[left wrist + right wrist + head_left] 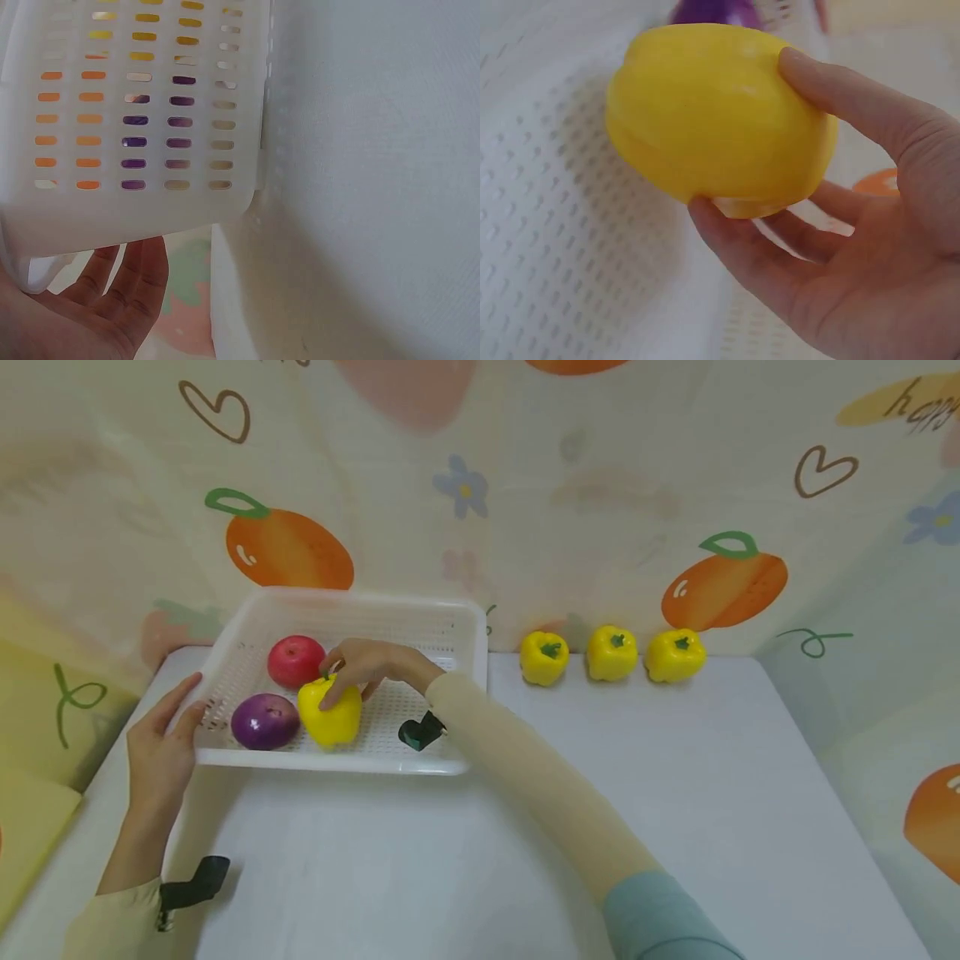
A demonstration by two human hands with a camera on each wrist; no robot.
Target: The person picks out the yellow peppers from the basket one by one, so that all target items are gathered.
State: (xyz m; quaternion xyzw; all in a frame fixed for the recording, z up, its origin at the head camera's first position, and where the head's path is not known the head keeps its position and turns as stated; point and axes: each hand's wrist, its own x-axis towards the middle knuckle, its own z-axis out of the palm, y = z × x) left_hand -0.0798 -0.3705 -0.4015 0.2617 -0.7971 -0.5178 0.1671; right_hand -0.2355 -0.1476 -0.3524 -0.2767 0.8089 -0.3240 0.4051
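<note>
My right hand [367, 664] pinches a yellow bell pepper [330, 714] near its stem end, over the white basket [420, 764]. In the right wrist view the thumb is on one side of the pepper [720, 112] and the fingers on the other. Beside it in the basket are a shiny purple round vegetable [265, 722] and a red round fruit [296, 662]. My left hand [161, 752] holds the basket at its left rim. The left wrist view shows its fingers [146, 281] below the rim, outside the slotted wall [157, 202]; the thumb is hidden there.
Three more yellow bell peppers, a left one [544, 657], a middle one [612, 652] and a right one [676, 655], stand in a row along the back edge of the white table [675, 777]. A printed fruit-pattern cloth [525, 527] hangs right behind the basket.
</note>
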